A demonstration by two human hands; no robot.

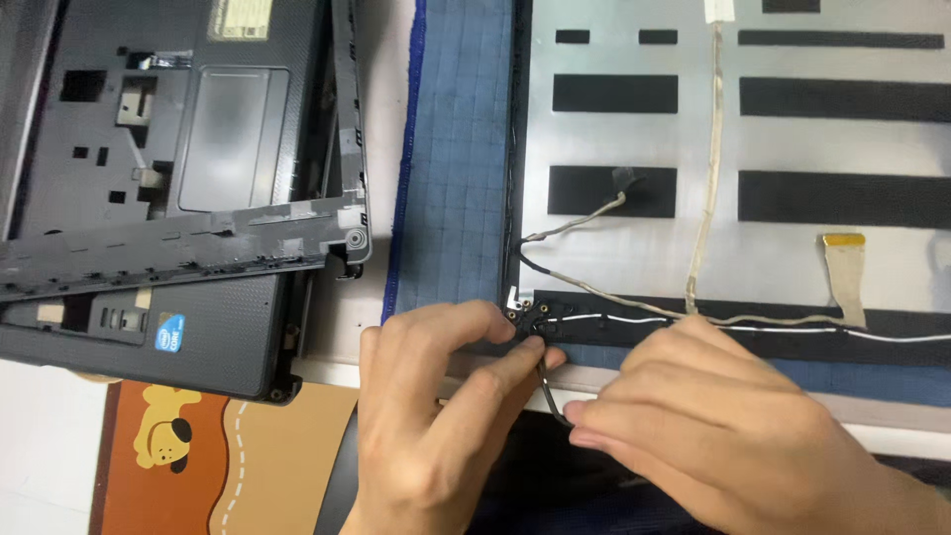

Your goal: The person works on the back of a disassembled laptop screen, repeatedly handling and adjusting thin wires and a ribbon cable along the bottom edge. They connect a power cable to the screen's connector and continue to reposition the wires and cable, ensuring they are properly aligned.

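**Two hands at the corner of a laptop lid**

Here the left hand (436, 416) sits at the lower left corner of the laptop lid shell (693, 149), thumb and forefinger pinched together on a thin dark wire (548, 388) just below the hinge corner (530, 315). The right hand (723, 416) comes in from the right, fingers pressed together, their tips closing on the lower end of the same wire. The lid lies flat on a blue mat (451, 168) on the bench, silver inner side up, with black tape strips (614, 93) across it.

A judgement on handling: that wire looks slight and soft, easy to kink or tear, so it wants a light grip close to where it leaves the corner. The pale cables (705, 159) and flat ribbon (845, 277) nearby look just as delicate.

Off to the left, a dark laptop base (178, 119) rests with a loose bezel frame (158, 248) lying across it.
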